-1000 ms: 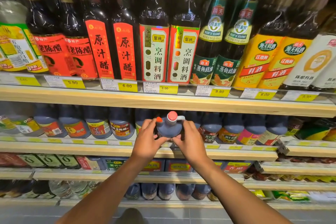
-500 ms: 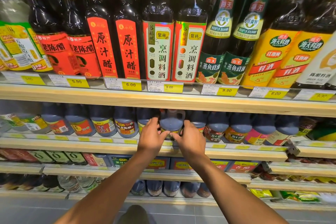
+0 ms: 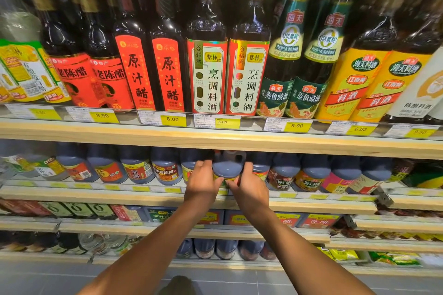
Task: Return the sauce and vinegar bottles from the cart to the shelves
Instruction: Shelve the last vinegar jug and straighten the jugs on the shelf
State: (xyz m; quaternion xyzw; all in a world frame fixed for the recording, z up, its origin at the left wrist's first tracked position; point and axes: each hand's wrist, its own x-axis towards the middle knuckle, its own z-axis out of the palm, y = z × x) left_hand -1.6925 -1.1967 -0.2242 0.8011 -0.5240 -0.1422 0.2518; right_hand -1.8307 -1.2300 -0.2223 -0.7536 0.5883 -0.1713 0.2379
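**A:** What is hard to make out here?

**B:** The dark jug [image 3: 227,167]. Its cap and handle run up under the upper shelf [image 3: 215,138]. Most of its label is behind the thumbs, with only a yellow-green strip showing between them. Its base is hidden too, so it seems to stand on the second shelf [image 3: 119,195], but I cannot see the contact. The picture edges are smeared, and the far-left and far-right labels cannot be read.

**A:** And the fingers?

**B:** The left hand [image 3: 203,185] curls round the jug's left side and the right hand [image 3: 251,190] round its right. The thumb tips nearly meet low on the front, so the jug sits between both palms. Similar jugs [image 3: 165,167] stand just beyond the knuckles on either side.

**A:** The surroundings?

**B:** It is a shop aisle with pale wooden shelf fronts that carry yellow price tags [image 3: 173,119]. Above the fingers is a row of tall bottles [image 3: 207,55] of dark liquid with red, white, green and yellow labels. Below the wrists are two lower shelves of boxed and bottled goods, then grey floor [image 3: 48,279]. Both forearms are bare and reach up from the bottom edge.
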